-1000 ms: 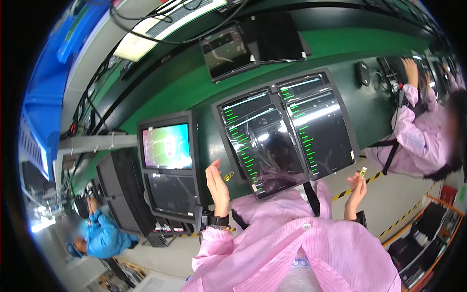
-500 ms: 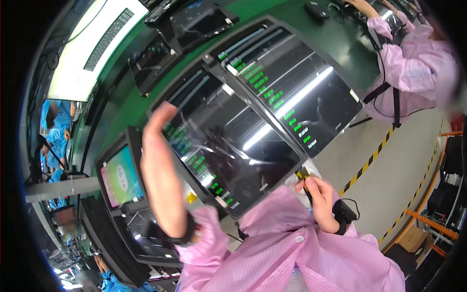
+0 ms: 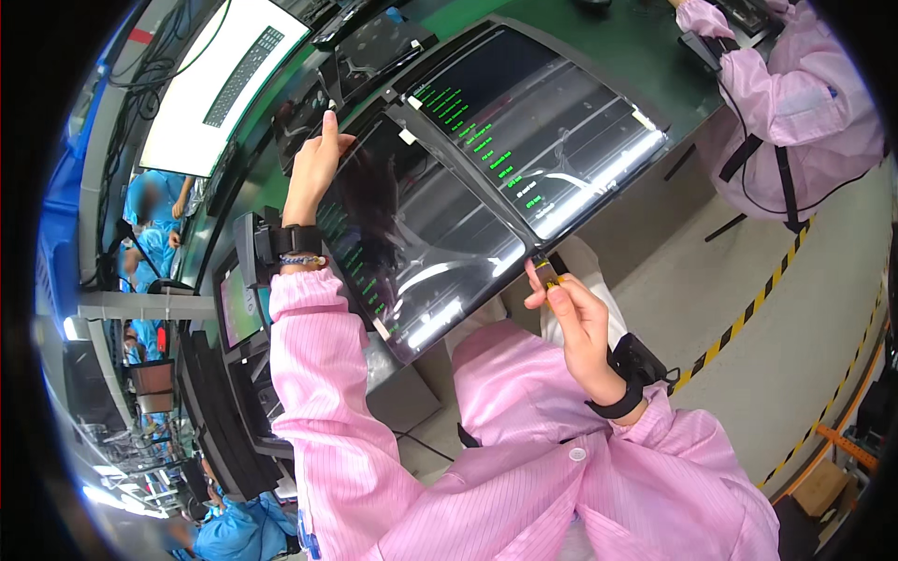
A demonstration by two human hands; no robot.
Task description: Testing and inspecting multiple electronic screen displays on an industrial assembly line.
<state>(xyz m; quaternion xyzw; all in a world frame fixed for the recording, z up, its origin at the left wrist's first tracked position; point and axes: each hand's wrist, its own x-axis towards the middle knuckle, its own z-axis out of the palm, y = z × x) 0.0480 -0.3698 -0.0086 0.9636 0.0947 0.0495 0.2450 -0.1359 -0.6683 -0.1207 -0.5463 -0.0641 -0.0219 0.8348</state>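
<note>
Two large glossy display panels lie side by side, a left screen and a right screen, both showing green text lines on black. My left hand is at the left screen's upper left edge, one finger stretched out and the thumb apart; its other fingers are partly hidden. My right hand is closed in a pinch at the near edge, below where the two screens meet. Between its fingertips is a small black-and-yellow plug-like piece, touching or very near the screen edge; I cannot tell which.
Dark panels lie on the green bench beyond, by a bright monitor. At left stands a framed device with a coloured screen. A co-worker in pink sits at the right. Yellow-black tape crosses the floor.
My left hand has gone up and away to the screen's far left edge. My right hand, still pinching the small piece, has shifted up and left to the near edge. The whole view has shifted.
</note>
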